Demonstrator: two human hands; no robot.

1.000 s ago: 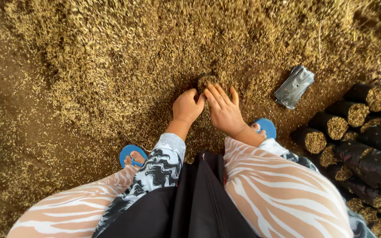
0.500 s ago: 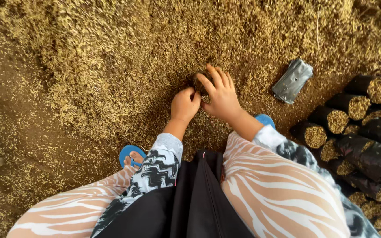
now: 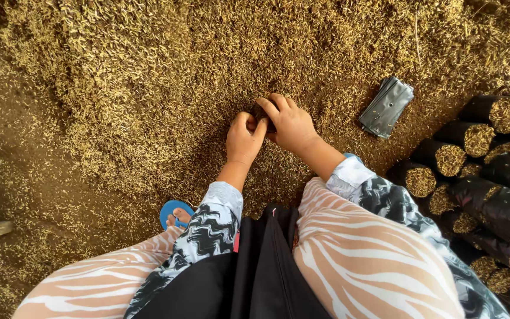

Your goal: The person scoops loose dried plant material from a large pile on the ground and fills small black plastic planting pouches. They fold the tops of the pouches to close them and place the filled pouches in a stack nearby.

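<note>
Hands: left hand (image 3: 244,137) & right hand (image 3: 290,123) both closed round small dark bag (image 3: 262,112) on husk pile (image 3: 149,77); we'd keep its mouth upright.

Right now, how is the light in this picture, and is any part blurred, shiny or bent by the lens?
Head view: soft, even daylight with no hard shadows; the husk pile is sharp. Left hand and right hand are in focus, closed around a small dark bag. The flat stack of plastic bags shows a mild grey shine. The wide lens bends the edges, so the filled bags lean outward.
</note>
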